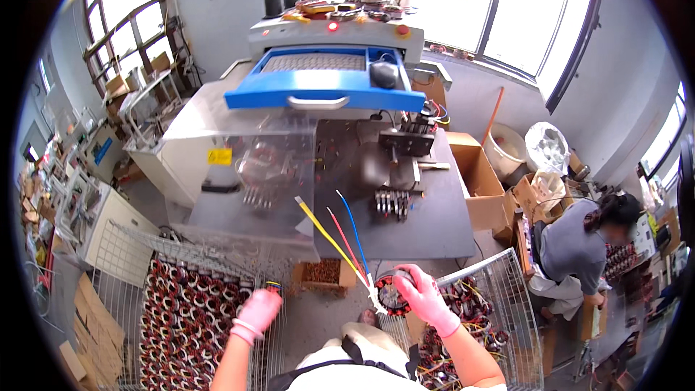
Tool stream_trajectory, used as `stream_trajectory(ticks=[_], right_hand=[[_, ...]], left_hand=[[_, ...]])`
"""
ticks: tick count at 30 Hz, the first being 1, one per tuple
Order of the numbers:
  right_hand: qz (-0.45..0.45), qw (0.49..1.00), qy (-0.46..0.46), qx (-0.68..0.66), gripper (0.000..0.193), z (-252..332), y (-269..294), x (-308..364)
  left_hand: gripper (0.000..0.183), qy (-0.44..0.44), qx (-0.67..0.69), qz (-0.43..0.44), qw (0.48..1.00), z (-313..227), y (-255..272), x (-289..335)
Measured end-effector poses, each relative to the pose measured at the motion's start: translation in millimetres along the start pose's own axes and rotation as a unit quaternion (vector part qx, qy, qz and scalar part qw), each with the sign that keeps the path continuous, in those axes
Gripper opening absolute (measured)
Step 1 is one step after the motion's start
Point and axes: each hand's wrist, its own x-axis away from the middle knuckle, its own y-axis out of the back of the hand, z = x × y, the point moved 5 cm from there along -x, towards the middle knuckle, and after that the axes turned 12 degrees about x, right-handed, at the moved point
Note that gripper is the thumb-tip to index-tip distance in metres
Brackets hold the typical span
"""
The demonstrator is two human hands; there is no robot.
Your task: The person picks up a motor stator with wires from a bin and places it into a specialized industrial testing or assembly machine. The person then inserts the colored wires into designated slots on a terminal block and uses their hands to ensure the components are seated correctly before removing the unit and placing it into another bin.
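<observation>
One stator (393, 293) sits clasped in right-hand fingers (414, 284).

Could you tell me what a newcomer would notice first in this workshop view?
Probably the bright blue drawer jutting from the grey machine at top centre. Next, the right hand in a pink glove gripping a wound motor stator with yellow, red and blue leads, and the wire cage packed with stators at lower left.

- Both hands, left (257, 311) and right (427, 297), wear pink gloves.
- The motor stator (393, 294) is dark with copper-red windings.
- Its leads (340, 235) are yellow, red and blue.
- The keyboard tray (323, 89) is bright blue; the mouse (384, 74) is black.
- The bench (427, 224) top is dark grey.
- The wire baskets (184, 304) are silver, full of copper-and-black stators.
- The co-worker's shirt (572, 246) is grey.
</observation>
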Motion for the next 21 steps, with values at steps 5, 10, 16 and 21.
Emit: stream_trajectory(ticks=[5, 10, 16, 21], right_hand=[[-0.054, 0.996, 0.053, 0.045, 0.038, -25, 48, -49], [-0.055, 0.985, 0.113, 0.120, 0.035, -29, 65, -90], [-0.118, 0.870, 0.292, 0.378, 0.030, -47, 86, -179], [-0.157, 0.898, 0.243, 0.331, 0.046, -64, 82, -290]], left_hand=[[0.027, 0.033, 0.691, -0.053, 0.721, -126, 126, -68], [0.026, 0.059, 0.821, -0.157, 0.546, -166, 180, -165], [0.022, 0.096, 0.816, -0.236, 0.518, -148, 136, -177], [0.022, 0.018, 0.837, -0.154, 0.525, -157, 100, -222]])
